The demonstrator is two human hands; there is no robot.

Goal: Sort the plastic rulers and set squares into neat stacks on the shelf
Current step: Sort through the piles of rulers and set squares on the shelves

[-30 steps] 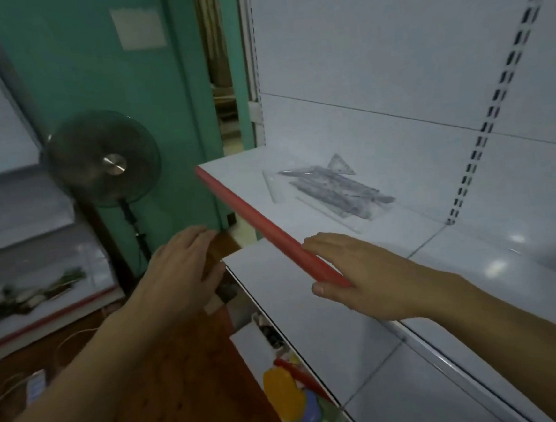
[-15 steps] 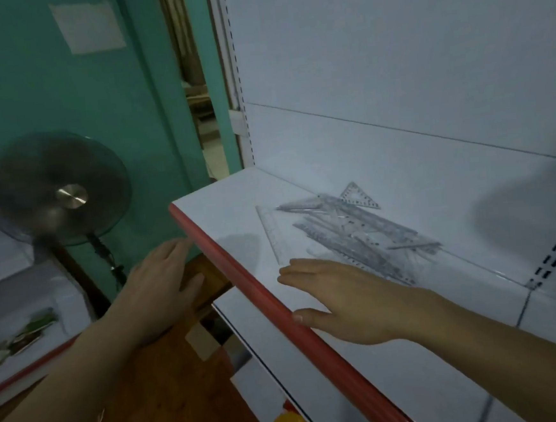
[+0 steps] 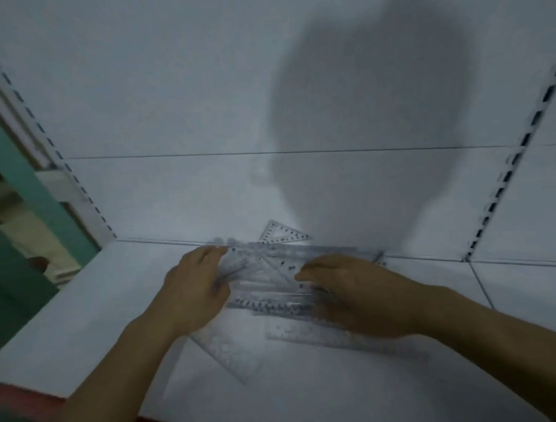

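**Both hands on a loose heap of clear plastic rulers**

The left hand point(image 3: 190, 291) and the right hand point(image 3: 353, 291) lie on a jumbled pile of transparent plastic rulers and set squares point(image 3: 268, 278) spread on the smooth white metal shelf point(image 3: 88, 309). The left hand's fingers bend over the pile's left end, fingertips at its far edge; whether they pinch a piece or only press on it cannot be told through the blur. The right hand lies flat, fingers nearly straight and pointing left, pressing on the pile's right part.

Beyond the hands, a small clear triangular set square point(image 3: 282, 234) with printed marks leans at the foot of the white back panel point(image 3: 160, 87). Just beneath the right hand, a long clear straight ruler point(image 3: 340, 339) with fine dark graduations runs out toward the right forearm. Under the left wrist lies a large clear triangular set square point(image 3: 228, 351), its point toward the shelf's glossy red front strip point(image 3: 15, 394).

A soft, rounded shadow point(image 3: 372, 120) falls on the back panel above the right hand.
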